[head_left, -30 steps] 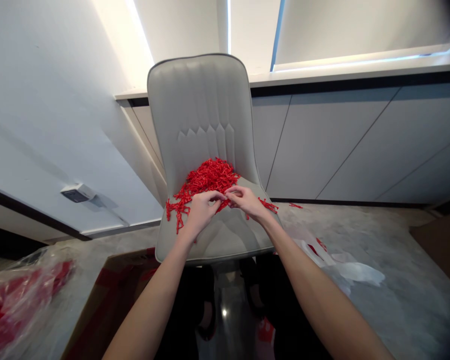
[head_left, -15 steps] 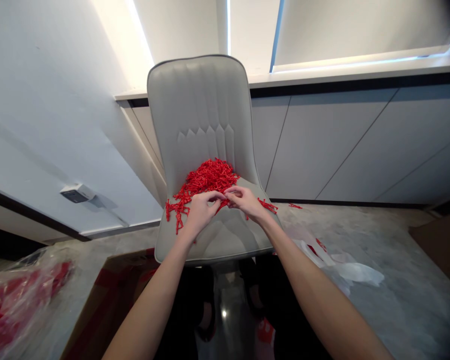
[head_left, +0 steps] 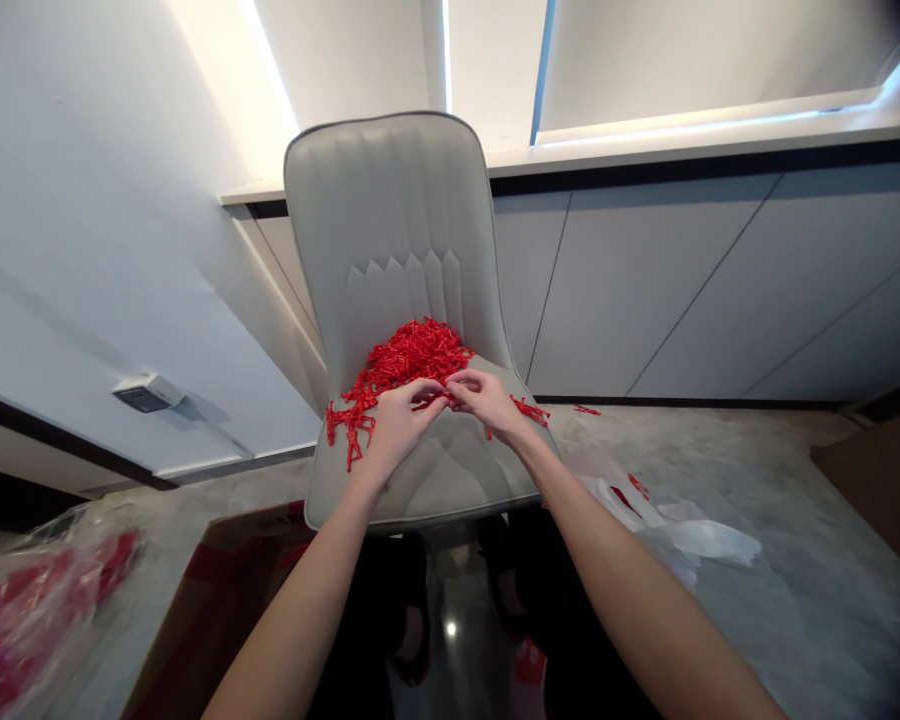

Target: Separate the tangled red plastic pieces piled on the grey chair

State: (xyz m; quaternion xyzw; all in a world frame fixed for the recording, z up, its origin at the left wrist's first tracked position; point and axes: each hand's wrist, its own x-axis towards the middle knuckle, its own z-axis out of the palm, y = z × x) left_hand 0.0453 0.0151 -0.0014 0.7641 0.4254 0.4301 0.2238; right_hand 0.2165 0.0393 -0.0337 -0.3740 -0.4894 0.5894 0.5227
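A heap of small red twisted pieces (head_left: 418,352), like knotted cords or little plastic figures, lies on the seat of a grey padded chair (head_left: 450,480). At the front edge of the heap, my left hand (head_left: 403,420) is closed in a pinch, thumb against fingers. Facing it, with fingertips meeting, my right hand (head_left: 486,402) pinches too. A bit of red shows between the fingertips, so both appear to hold one small red piece, mostly hidden by the fingers. Several loose red pieces (head_left: 354,440) lie left of my left hand, and others (head_left: 531,411) lie right of my right hand.
An open cardboard box (head_left: 217,580) stands on the floor at front left, beside a clear plastic bag with red contents (head_left: 45,600). White plastic wrapping (head_left: 709,540) lies on the floor to the right. Low cabinets (head_left: 645,280) run behind the chair.
My fingertips have shifted slightly around the small red piece, with both hands still together. The whole view has moved a little, so everything sits slightly further left.
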